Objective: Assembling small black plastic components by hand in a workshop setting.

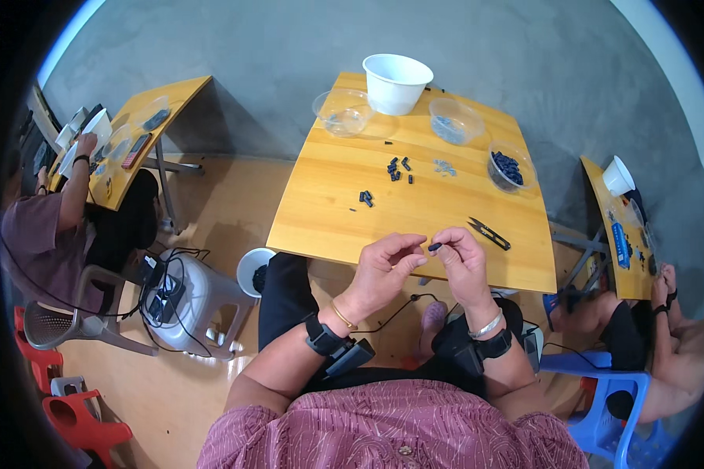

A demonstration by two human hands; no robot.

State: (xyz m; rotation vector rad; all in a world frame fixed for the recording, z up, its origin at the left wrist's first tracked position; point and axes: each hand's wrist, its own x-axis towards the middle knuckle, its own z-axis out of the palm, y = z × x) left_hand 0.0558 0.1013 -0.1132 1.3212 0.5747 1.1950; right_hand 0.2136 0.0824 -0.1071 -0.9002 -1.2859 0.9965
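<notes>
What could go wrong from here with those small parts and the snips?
The small dark piece pinched in the right hand could slip and perhaps drop past the near edge of the wooden table. The black snips lie close beside that hand, so a sideways move might knock them.

Fairly bright, even indoor light on the central table. Soft shadows on the grey wall, left and right of table. Pale glare patches on the floor, left of table. Heavy fisheye: black rim all round table, outer edges bent, far-side details soft.
</notes>
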